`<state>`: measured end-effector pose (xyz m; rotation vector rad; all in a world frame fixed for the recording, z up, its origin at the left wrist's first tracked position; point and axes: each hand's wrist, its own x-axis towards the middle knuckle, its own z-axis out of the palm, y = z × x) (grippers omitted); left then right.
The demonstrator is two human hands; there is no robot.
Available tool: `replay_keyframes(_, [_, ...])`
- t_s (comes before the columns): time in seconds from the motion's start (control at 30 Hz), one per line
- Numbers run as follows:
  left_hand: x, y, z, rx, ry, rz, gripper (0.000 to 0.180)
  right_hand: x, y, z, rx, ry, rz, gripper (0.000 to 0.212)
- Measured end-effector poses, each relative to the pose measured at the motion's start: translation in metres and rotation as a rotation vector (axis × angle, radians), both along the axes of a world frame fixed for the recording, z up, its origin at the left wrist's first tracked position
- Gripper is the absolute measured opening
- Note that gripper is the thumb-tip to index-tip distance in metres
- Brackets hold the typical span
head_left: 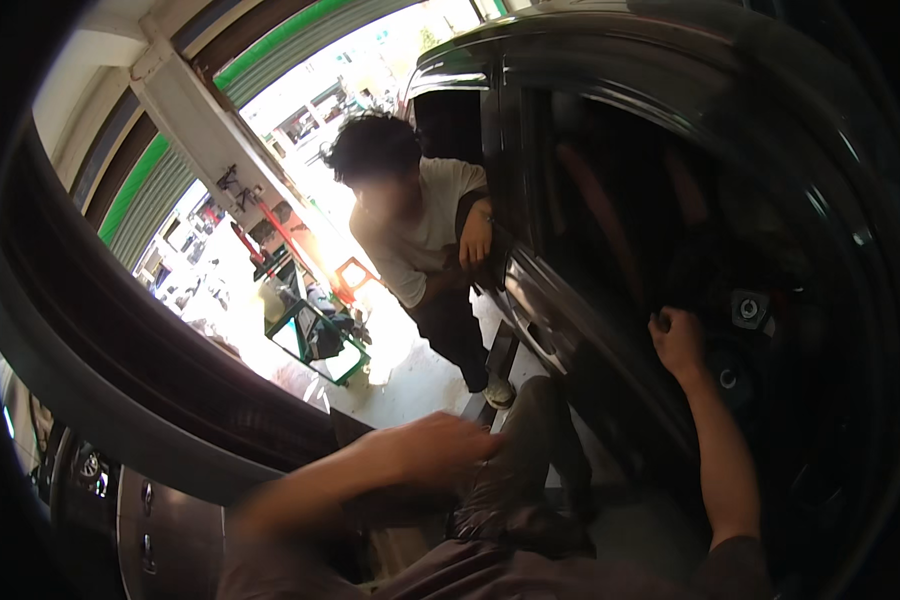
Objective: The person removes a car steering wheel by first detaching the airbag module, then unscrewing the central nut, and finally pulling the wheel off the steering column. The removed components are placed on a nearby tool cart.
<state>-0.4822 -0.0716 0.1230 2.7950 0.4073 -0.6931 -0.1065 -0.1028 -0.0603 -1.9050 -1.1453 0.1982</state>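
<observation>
"Which step are we on?"
"Reaching at the dark car (610,330), we'd judge: our right hand (678,345) is curled below its roof edge, near a pale square piece (751,309). We can't tell if that grip pinches anything."
"Our left hand (445,450)?"
"Blurred; grip unclear."
"Next move?"
"Probably calls for steady right fingers."
</observation>
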Motion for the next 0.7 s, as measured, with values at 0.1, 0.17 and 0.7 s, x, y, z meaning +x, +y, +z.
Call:
replay_keyframes(0.1, [0.117, 0.017, -0.041, 0.0, -0.195, -0.035, 0.046, 0.003, -0.003, 0.006, -0.103, -0.033, -0.003, 0.026])
replay_keyframes(0.17, [0.2, 0.022, -0.056, -0.265, -0.375, -0.097, 0.041, 0.017, -0.001, -0.015, 0.032, -0.09, -0.062, 0.029])
replay_keyframes(0.7, [0.532, 0.065, -0.215, -0.329, -0.25, -0.395, 0.058, 0.031, -0.004, -0.015, -0.347, -0.024, -0.051, 0.022])
